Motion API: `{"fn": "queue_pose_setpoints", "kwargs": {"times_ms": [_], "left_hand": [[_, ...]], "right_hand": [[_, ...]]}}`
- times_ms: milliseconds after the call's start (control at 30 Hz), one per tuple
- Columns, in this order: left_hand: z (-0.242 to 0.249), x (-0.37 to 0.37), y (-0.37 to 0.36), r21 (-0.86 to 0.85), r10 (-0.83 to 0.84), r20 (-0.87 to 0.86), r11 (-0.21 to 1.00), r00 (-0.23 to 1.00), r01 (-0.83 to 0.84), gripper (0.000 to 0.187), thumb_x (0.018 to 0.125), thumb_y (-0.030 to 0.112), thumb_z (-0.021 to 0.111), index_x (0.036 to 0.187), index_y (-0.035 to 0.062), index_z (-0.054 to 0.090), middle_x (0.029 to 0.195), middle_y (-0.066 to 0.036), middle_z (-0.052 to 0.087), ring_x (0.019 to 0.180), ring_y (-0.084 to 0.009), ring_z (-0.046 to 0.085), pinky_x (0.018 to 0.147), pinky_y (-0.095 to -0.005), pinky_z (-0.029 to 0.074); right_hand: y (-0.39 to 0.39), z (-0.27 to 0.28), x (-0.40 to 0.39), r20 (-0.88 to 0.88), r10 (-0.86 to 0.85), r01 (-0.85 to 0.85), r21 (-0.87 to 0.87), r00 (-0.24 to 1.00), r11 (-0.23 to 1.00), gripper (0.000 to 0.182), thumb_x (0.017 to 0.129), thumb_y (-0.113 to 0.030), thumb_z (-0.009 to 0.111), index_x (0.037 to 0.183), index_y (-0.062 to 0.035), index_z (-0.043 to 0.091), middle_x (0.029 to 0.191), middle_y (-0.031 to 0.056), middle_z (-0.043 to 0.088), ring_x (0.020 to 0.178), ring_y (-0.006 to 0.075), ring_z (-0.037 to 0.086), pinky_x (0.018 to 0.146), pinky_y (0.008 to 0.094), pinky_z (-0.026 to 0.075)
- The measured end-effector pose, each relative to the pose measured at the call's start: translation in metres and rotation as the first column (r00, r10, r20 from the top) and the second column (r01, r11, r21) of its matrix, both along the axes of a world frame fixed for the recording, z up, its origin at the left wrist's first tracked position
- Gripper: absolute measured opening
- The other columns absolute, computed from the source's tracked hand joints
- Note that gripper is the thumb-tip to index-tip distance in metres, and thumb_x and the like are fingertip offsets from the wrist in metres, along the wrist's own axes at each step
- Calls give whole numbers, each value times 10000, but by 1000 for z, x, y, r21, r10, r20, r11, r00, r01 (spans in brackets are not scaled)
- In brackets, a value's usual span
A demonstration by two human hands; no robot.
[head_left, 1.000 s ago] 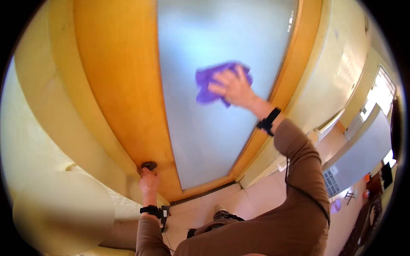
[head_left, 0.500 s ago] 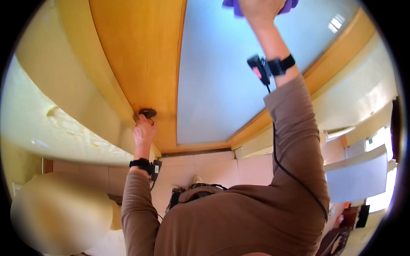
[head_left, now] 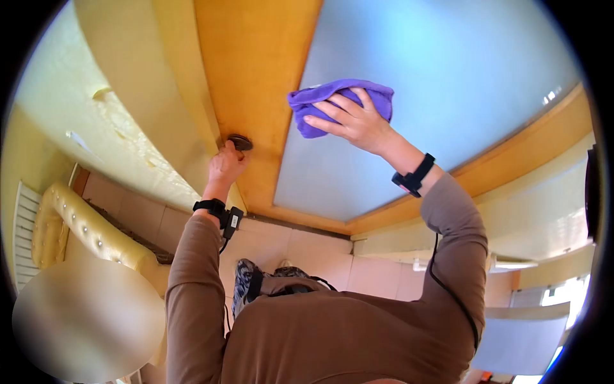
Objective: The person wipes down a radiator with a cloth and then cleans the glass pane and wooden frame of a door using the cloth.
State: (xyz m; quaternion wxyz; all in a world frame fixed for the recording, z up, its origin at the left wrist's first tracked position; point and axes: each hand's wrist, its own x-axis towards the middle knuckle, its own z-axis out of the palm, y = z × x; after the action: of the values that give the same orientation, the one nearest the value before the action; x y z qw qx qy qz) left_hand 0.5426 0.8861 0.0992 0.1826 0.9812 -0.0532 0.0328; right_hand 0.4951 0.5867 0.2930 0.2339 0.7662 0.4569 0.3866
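Note:
My right hand (head_left: pixel 364 125) presses a folded purple cloth (head_left: pixel 310 128) against the frosted glass pane (head_left: pixel 435 77) of a wooden door (head_left: pixel 249 70), close to the pane's left edge. Its fingers are slightly spread over the cloth. Lower on the left, my left hand (head_left: pixel 225 165) has its fingers curled at a dark round door handle (head_left: pixel 240 142) on the door's edge. The fingertips at the handle are partly hidden. Each wrist wears a black strap with a small device and a cable.
To the left is a pale wall (head_left: pixel 121 121) with peeling patches, beside the door frame. A cream tufted seat (head_left: pixel 102 233) and a white radiator (head_left: pixel 25 224) stand at lower left. Pink floor tiles (head_left: pixel 320 246) lie below. A blurred round patch covers the lower left corner.
My right hand with the purple cloth has come down and left across the glass from the top edge. My left hand stays at the handle. The view has shifted, showing more of the seat.

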Motion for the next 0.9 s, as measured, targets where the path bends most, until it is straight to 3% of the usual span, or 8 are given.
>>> {"fn": "queue_pose_setpoints", "kwargs": {"times_ms": [233,300,400,467,567,600,733,900], "left_hand": [[18,3,9,1,-52,-47,999,998,52,725,769,655,480,973,-27,616,871,-183,663,882,-316,632,790,-393,489],[20,6,12,-48,-99,-153,995,983,92,645,750,614,545,923,-2,626,877,-141,670,888,-300,632,783,-390,491],[28,8,17,-144,-129,-271,985,954,92,625,746,592,552,937,3,630,881,-132,674,893,-299,632,801,-383,486],[28,9,20,-189,-148,-288,977,946,95,618,746,585,553,951,7,629,892,-141,671,905,-298,629,810,-385,483],[15,13,24,-228,-165,-286,969,944,101,623,742,576,558,1002,14,619,936,-159,661,952,-301,615,837,-391,472],[16,13,26,-204,-192,-267,969,944,139,630,741,575,559,1016,11,614,948,-162,658,965,-302,610,843,-394,470],[0,19,29,-167,-231,-162,965,959,204,637,738,575,564,1044,18,608,960,-156,658,977,-308,604,853,-397,466],[36,12,31,-179,-267,-283,958,921,223,621,739,566,569,1037,23,612,996,-149,650,948,-310,615,821,-396,483]], "right_hand": [[27,169,37,466,-64,-22,178,883,984,530,683,-34,599,1181,-211,556,1206,31,557,1105,231,514,907,403,363],[60,231,31,568,9,-161,219,823,962,492,750,-85,540,1240,-99,498,1243,145,511,1145,340,478,983,459,327],[31,262,82,744,136,-364,152,654,919,539,678,-6,538,1211,-81,516,1188,144,549,1101,350,512,958,410,372],[78,275,51,715,10,-396,376,700,838,533,679,0,536,1208,-63,512,1178,152,550,1105,358,504,955,404,377],[95,241,61,720,-18,-425,430,693,797,522,694,-39,576,1210,-76,509,1152,138,560,1080,329,520,938,406,387],[96,219,74,691,85,-453,372,718,810,523,635,-7,582,1134,-164,586,1180,46,580,1069,254,544,842,363,404],[129,114,52,420,-39,29,30,907,999,395,731,-194,582,1117,-273,590,1170,-22,569,1013,161,549,720,340,427],[141,67,48,-4,136,-131,-291,991,948,480,749,-160,554,1216,-260,512,1186,13,538,1033,182,537,752,328,430]]}}
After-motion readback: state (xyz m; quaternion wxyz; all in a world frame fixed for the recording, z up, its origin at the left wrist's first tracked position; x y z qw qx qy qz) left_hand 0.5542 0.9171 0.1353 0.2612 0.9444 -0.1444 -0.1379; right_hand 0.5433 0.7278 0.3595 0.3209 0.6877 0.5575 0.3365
